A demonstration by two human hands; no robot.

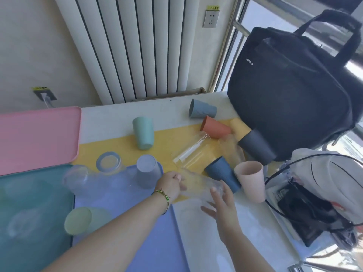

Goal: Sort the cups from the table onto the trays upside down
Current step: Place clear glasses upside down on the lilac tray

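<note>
left hand (170, 183): fingers wrapped round one end of the clear cup (198, 183), bit blurry tho
right hand (224, 207): fingers spread and relaxed at the cup's other end, contact not clear
clear cup: lying sideways between both hands, just off the purple tray (153, 242) at its 1 o'clock corner
frosted cup (146, 171): upside down at the tray's 12 o'clock edge
surface (206, 222): teal cup (142, 134) and orange cup (215, 127) tipped over around 12 o'clock

I take this for an office or similar workroom: a tall white column radiator (137, 46) stands on the wall behind the counter (121, 114). Right of the radiator are a wall socket (210, 18) and a metal-framed window (255, 18). Further right and lower, a black Lenovo laptop bag (290, 91) sits on the counter.
</note>
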